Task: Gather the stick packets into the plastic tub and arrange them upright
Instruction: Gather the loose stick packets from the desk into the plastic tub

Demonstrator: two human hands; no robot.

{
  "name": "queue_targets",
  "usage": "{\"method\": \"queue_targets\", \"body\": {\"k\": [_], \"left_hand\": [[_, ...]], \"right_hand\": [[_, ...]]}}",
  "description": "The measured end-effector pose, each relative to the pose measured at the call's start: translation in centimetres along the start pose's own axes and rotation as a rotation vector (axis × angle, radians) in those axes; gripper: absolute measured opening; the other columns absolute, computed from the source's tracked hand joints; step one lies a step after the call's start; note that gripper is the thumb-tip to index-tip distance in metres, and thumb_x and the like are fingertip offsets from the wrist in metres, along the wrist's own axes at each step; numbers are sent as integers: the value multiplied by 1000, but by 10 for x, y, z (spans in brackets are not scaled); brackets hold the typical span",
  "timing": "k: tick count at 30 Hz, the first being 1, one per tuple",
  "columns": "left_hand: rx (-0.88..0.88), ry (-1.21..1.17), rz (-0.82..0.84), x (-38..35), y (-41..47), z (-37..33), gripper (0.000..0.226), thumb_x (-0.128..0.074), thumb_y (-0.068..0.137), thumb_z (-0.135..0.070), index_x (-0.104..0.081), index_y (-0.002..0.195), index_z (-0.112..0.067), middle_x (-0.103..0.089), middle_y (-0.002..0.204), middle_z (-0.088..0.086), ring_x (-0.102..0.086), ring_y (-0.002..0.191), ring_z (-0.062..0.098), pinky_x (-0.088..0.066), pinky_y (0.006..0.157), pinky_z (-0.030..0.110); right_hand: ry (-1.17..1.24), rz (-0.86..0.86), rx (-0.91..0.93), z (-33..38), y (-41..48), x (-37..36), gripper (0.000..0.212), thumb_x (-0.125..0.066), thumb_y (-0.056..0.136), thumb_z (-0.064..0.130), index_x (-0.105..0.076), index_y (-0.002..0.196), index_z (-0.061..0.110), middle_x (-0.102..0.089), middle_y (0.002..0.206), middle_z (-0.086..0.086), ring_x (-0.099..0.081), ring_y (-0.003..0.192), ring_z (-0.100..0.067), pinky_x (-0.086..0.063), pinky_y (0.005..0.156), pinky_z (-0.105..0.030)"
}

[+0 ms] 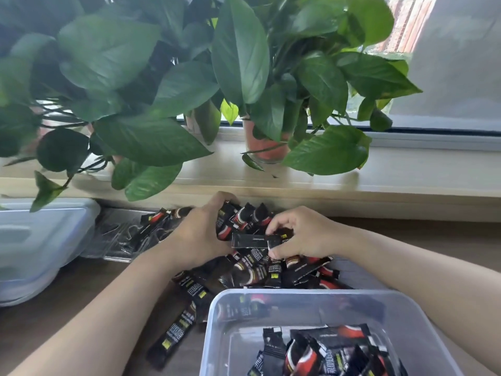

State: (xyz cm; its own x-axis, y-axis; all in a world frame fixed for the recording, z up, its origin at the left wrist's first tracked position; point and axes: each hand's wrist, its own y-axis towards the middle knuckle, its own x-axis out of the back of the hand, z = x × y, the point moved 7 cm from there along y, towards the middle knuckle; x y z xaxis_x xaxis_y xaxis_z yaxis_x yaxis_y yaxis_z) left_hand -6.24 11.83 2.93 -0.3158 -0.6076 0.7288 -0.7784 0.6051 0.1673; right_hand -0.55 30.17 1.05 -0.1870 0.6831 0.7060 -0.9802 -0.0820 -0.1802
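A heap of black and red stick packets (260, 272) lies on the wooden table in front of the window sill. My left hand (202, 229) grips a bunch of packets (244, 217) standing on end at the back of the heap. My right hand (301, 233) pinches a single black packet (253, 240) held crosswise, its other end against the left hand. The clear plastic tub (217, 316) stands at the near right, with several packets (320, 354) leaning inside it. More loose packets (179, 321) lie left of the tub.
Potted plants (267, 146) with broad green leaves stand on the window sill just behind the heap and hang over it. A translucent lidded box (35, 248) sits at the left. Beside it lies a clear flat plastic tray (122, 234) with a few packets on it.
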Motion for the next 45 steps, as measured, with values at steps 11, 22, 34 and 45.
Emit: {"method": "queue_targets", "body": {"k": [11, 22, 34, 45], "left_hand": [[-135, -150, -220, 62, -24, -51, 66, -79, 68, 2, -50, 108, -42, -65, 93, -16, -65, 71, 5, -52, 70, 17], [-233, -435, 134, 58, -99, -138, 55, -78, 73, 9, -58, 109, -27, -65, 90, 13, -61, 68, 29, -54, 62, 44], [-182, -31, 375, -38, -120, -158, 56, -72, 72, -25, -40, 115, -42, -70, 80, 0, -65, 74, 17, -55, 68, 40], [-319, 78, 268, -18, -130, -140, 69, -81, 76, -45, -49, 137, -39, -58, 122, -24, -58, 108, -5, -50, 93, 21]], "right_hand": [[69, -234, 144, 69, -48, 63, 19, -85, 74, 13, -73, 83, 25, -74, 81, 11, -63, 71, 2, -51, 76, -17], [305, -91, 87, 84, -151, 53, 19, -86, 66, 13, -74, 80, 18, -74, 75, -12, -66, 63, -22, -52, 62, -28], [-157, 29, 44, 64, -186, -8, 19, -81, 74, 29, -67, 87, 27, -70, 85, 14, -63, 76, 2, -50, 69, -17], [-28, -60, 83, 55, -205, 15, 62, -86, 73, 33, -57, 128, 40, -64, 118, 28, -56, 114, 12, -51, 98, -22]]}}
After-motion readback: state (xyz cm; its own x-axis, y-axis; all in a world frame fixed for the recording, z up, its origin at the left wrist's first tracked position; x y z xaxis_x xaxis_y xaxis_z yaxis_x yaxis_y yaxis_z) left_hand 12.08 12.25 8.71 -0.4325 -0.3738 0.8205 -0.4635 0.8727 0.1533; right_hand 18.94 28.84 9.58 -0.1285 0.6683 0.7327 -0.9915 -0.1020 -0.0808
